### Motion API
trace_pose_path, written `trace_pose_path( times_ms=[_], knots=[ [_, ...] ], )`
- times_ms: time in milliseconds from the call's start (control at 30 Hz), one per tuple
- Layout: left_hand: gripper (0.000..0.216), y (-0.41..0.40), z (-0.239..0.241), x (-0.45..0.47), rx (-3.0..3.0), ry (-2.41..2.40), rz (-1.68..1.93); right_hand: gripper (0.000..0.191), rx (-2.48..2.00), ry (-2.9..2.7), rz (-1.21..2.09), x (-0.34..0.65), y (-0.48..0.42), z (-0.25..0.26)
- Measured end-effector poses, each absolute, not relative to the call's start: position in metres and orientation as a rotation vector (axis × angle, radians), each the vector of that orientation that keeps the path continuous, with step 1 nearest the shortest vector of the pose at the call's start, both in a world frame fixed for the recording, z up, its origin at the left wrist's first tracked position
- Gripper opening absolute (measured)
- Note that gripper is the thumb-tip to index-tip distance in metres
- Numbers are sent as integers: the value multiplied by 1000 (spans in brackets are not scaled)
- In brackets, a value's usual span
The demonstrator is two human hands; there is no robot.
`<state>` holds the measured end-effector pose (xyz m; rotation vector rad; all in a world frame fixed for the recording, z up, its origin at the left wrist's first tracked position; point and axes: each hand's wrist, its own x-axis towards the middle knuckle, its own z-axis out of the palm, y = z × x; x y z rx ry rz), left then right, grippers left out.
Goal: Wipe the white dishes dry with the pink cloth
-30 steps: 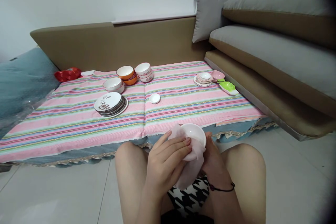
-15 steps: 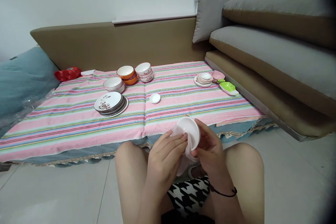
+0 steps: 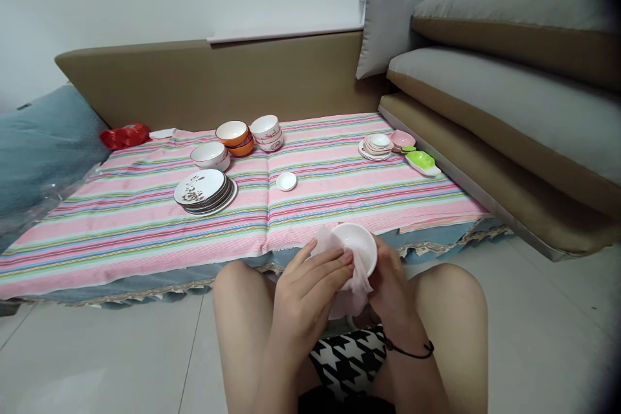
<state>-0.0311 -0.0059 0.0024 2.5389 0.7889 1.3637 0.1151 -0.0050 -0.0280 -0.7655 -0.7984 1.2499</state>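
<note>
Between my knees I hold a small white dish, its hollow turned up toward me. My right hand grips it from below and behind, fingers curled round its rim. My left hand presses a pale pink cloth against the dish's near edge with closed fingers; the cloth hangs down under the dish.
A pink striped cloth covers a low platform ahead. On it lie a stack of patterned plates, several bowls, a tiny white saucer, pink and white small dishes and a green dish. Sofa cushions rise at right.
The dish was tipped upright on its edge half a second ago; now it lies flatter with its hollow up. My left hand's cloth has shifted back onto its near rim.
</note>
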Motion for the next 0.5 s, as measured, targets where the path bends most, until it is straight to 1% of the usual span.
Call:
trace_pose_path(
  times_ms=[133, 267, 333, 433, 500],
  knots=[
    [25, -6, 2, -30, 2540, 769, 1362, 46, -685, -688, 1378, 112, -5, -27],
    [25, -6, 2, -30, 2546, 786, 1370, 46, -700, -731, 1321, 115, -5, -27],
    [24, -6, 3, -31, 2550, 807, 1379, 52, -712, -789, 1292, 119, -4, -28],
    [22, -5, 4, -33, 2560, 850, 1404, 67, -689, -851, 1261, 122, -4, -30],
    [21, -4, 4, -33, 2563, 878, 1419, 68, -630, -886, 1220, 122, -3, -29]
  ],
)
